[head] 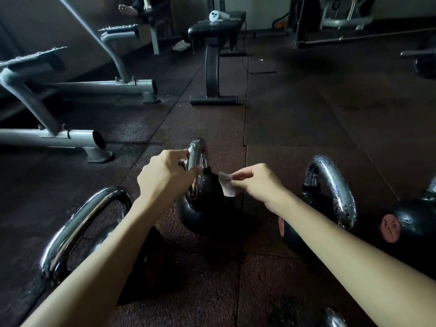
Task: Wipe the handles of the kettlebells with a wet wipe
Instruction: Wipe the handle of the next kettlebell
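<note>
My left grip is closed around the chrome handle of the middle kettlebell, fingers curled over the near side of the loop. The bell stands on the dark rubber floor straight ahead of me. My right grip pinches a small pale wet wipe between thumb and fingertips. The wipe hangs just to the right of the handle, in front of the bell's black body; I cannot tell whether it touches the metal.

A second kettlebell stands near my left forearm, its bright handle tilted toward me. A third kettlebell, with a speckled handle, stands beyond my right forearm, and a fourth kettlebell, with a pink round label, is just beside it. Grey machine frames rest on the floor at the far left.
</note>
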Available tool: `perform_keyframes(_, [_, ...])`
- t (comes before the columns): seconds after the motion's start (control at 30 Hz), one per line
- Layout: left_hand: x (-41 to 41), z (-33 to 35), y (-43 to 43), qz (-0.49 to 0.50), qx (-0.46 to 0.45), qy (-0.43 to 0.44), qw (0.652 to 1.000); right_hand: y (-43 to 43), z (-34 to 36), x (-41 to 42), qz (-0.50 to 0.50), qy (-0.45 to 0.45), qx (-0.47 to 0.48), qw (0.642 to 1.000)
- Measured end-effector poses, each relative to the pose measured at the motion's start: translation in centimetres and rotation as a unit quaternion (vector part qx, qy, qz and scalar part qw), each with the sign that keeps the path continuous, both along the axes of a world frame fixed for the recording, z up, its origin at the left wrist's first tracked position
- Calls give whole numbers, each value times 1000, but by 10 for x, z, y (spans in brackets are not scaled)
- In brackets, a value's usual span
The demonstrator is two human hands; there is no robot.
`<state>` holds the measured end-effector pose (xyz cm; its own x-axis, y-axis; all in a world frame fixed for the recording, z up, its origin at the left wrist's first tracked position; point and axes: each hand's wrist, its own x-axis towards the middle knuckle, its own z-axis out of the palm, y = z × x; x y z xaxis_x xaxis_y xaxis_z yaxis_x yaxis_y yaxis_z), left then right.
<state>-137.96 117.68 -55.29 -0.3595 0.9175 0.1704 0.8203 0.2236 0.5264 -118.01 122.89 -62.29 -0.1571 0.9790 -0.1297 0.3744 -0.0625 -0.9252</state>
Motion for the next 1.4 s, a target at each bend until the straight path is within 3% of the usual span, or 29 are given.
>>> perform_keyframes(0.37, [-49, 3, 10, -22, -29, -61, 997, 30, -3, -67, 112, -86, 66, 988])
perform_keyframes(0.47, [-59, 3, 12, -24, -37, -85, 995, 36, 0, -89, 147, -143, 104, 973])
perform_keyframes(0.6, [-64, 0, 15, -31, -37, -113, 992, 41, 7, -100, 259, -176, 49, 948])
perform_keyframes(0.73, [-65, 0, 17, -30, -38, -129, 990, 44, 14, -99, 319, -200, 70, 924])
perform_keyframes(1.0, [-81, 7, 14, -28, -56, -111, 992, 38, 8, -107, 282, -63, 29, 957])
perform_keyframes(1.13, [-87, 5, 12, -31, -57, -126, 990, 42, 5, -116, 281, -174, 114, 937])
perform_keyframes(1.2, [-90, 2, 13, -35, -55, -139, 988, 44, 7, -121, 289, -167, 116, 935])
perform_keyframes(1.4, [-92, 3, 9, -31, -43, -135, 989, 48, 2, -131, 208, 68, -13, 976])
